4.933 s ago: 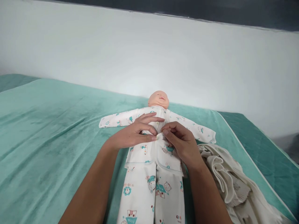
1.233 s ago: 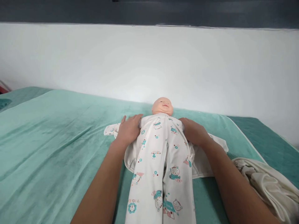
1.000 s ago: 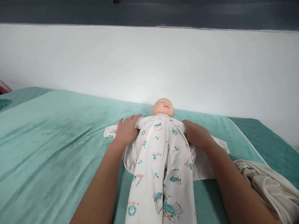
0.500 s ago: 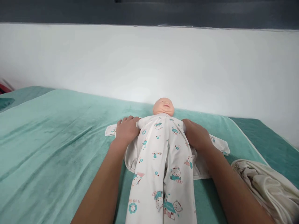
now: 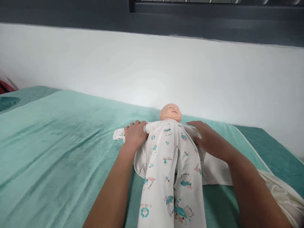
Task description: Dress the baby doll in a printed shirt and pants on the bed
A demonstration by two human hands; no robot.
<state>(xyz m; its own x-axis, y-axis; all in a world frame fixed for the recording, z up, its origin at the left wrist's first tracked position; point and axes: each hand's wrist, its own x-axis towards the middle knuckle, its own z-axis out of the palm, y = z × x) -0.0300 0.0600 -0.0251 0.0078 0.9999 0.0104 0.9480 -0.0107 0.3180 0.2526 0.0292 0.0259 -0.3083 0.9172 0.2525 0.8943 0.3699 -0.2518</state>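
A baby doll (image 5: 171,112) lies on its back, its head toward the wall. White printed baby trousers (image 5: 169,164) are spread over its body, waist near the neck. Beneath lies a white baby shirt (image 5: 140,161); one sleeve (image 5: 118,134) sticks out at the left. My left hand (image 5: 136,134) is closed on the trousers' left waist corner beside the doll's shoulder, its thumb hidden. At the right waist corner, my right hand (image 5: 209,137) has its fingers stretched out and thumb apart, touching or just above the cloth. It hides the shirt's right sleeve.
A green plush sheet (image 5: 59,152) covers the bed. A crumpled cream cloth (image 5: 280,190) lies at the lower right, partly behind my right forearm. The white wall (image 5: 106,66) rises just past the doll's head, under a dark frame (image 5: 71,15).
My right hand has loosened from the trousers' waist, its fingers now extended and the thumb apart. My left hand stays at its corner. The view has shifted and tilted slightly.
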